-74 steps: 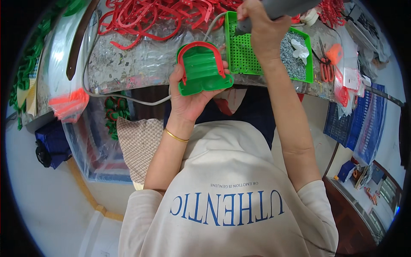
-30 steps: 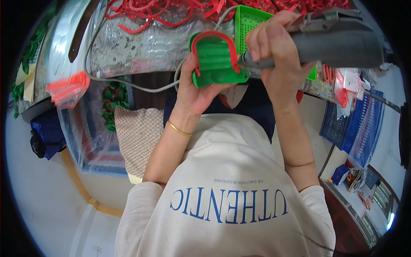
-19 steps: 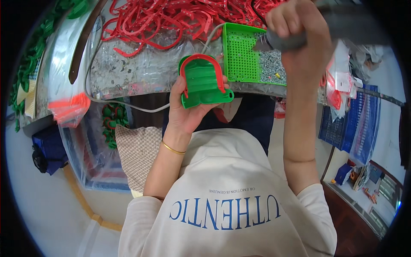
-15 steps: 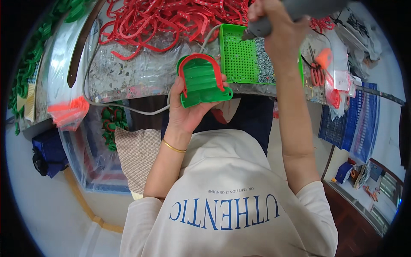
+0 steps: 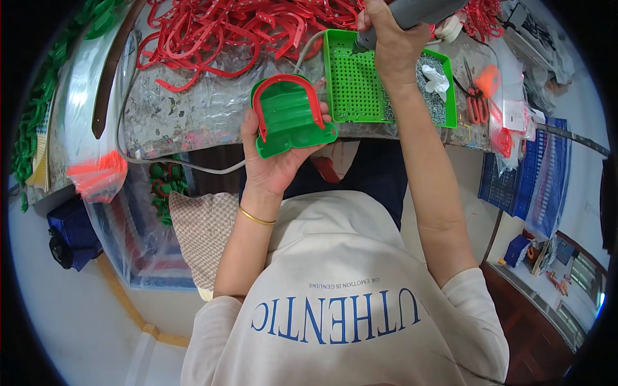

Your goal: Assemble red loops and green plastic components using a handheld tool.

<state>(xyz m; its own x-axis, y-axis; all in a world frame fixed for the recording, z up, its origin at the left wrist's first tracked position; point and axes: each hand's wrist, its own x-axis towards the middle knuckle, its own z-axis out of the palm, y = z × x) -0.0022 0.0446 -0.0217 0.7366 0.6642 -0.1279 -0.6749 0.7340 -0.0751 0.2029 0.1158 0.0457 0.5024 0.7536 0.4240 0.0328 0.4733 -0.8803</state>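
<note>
Cradling green shell (image 5: pixel 290 116) with red U-strip (image 5: pixel 286 78) near bench (image 5: pixel 161 119) edge: left hand (image 5: pixel 270 168), from beneath. Right hand (image 5: pixel 398 53), well apart, wrapped round grey power tool (image 5: pixel 421 11), nose over green tray (image 5: pixel 354 90). Loose palm grip could let shell twist under tool pressure; low nose could scatter screws (image 5: pixel 438 112).

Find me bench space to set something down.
Barest: speckled tabletop between the grey cable and held green piece, in front of the red straps, partly under clear film. Crowded: beneath the straps and, rightward, around the green basket.
</note>
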